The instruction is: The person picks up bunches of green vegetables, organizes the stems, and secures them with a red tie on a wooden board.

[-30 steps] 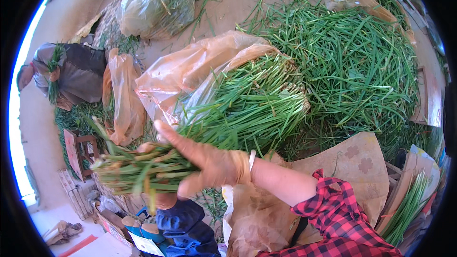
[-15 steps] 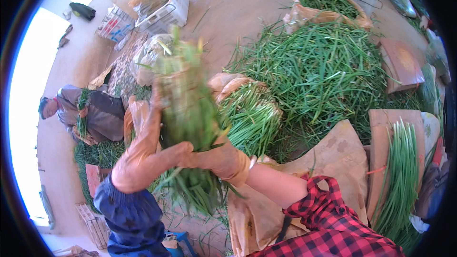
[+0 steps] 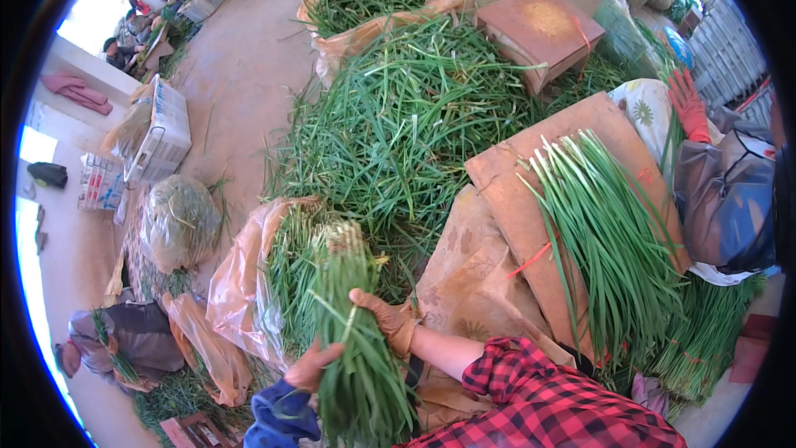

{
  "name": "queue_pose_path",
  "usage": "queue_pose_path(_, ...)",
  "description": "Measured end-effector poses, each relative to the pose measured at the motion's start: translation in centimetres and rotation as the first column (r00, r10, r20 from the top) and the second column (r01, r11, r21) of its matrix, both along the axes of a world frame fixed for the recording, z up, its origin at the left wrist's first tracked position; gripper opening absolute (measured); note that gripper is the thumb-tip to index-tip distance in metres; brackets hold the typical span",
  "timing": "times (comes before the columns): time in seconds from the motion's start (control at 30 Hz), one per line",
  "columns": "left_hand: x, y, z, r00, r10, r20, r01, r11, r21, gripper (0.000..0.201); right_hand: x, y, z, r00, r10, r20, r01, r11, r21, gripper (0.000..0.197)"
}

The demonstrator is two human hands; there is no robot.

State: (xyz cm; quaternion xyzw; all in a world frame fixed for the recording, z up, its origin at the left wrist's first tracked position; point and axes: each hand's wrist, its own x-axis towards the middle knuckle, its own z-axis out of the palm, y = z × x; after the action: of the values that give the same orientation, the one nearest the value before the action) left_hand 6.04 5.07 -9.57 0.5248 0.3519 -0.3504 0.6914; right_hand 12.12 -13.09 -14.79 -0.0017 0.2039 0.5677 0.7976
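Low in front of me is a bunch of garlic chives (image 3: 365, 377), its pale cut ends pointing away and its leaves trailing toward me. My left hand (image 3: 312, 367) grips its left side, below a blue sleeve. Across from it, my right hand (image 3: 386, 319), in a tan-orange glove, presses the right side with the thumb over the stems. The ends of the bunch overlap an orange plastic bag (image 3: 249, 274) that holds more chives (image 3: 292, 253). To the right, a loose row of long chives (image 3: 609, 241) lies on a brown board (image 3: 497, 168).
A big heap of loose green leaves (image 3: 406, 116) spreads ahead, with a filled orange sack (image 3: 332, 58) behind it. A reddish box (image 3: 539, 29) stands at its right. One person (image 3: 137, 340) works at left; a red-gloved co-worker's hand (image 3: 688, 104) is at right. A white crate (image 3: 162, 133) sits on the floor.
The bunch has come down from raised in front of me to beside the orange bag, both hands still on it. My view has turned to the right.
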Motion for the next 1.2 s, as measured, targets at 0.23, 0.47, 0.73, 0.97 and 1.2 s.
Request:
queue_pose_path(0.23, 3.6, -4.6, -5.1, 0.966, -0.221, -0.137, 0.215, 0.975, -0.051, 0.091, -3.0, 0.5, -10.1, 0.957, -0.284, -0.064, 0.255, 0.924, -0.286, 0.048)
queue_pose_path(0.47, 5.6, -3.1, -15.4, 0.892, -0.319, -0.320, 0.370, 0.922, 0.115, 0.082, -1.4, 1.1, -18.0, 0.961, -0.196, -0.193, 0.146, 0.958, -0.246, 0.049)
queue_pose_path(0.73, 6.3, -6.7, -15.6, -0.192, -0.968, -0.160, 0.931, -0.232, 0.283, 0.048, -2.4, 1.2, -18.6, 0.998, -0.011, -0.066, -0.023, 0.868, -0.496, 0.047)
queue_pose_path(0.97, -0.6, -9.9, -8.3, 0.084, -0.985, -0.149, 0.403, -0.103, 0.909, 0.044, -2.1, -0.4, -15.9, 0.992, -0.024, -0.127, 0.005, 0.989, -0.149, 0.032)
queue_pose_path(1.2, 3.5, -0.2, 1.7, 0.862, 0.087, 0.500, -0.268, 0.915, 0.302, 0.047, 1.0, -1.1, -7.5, 0.990, 0.030, 0.140, -0.005, 0.984, -0.176, 0.031)
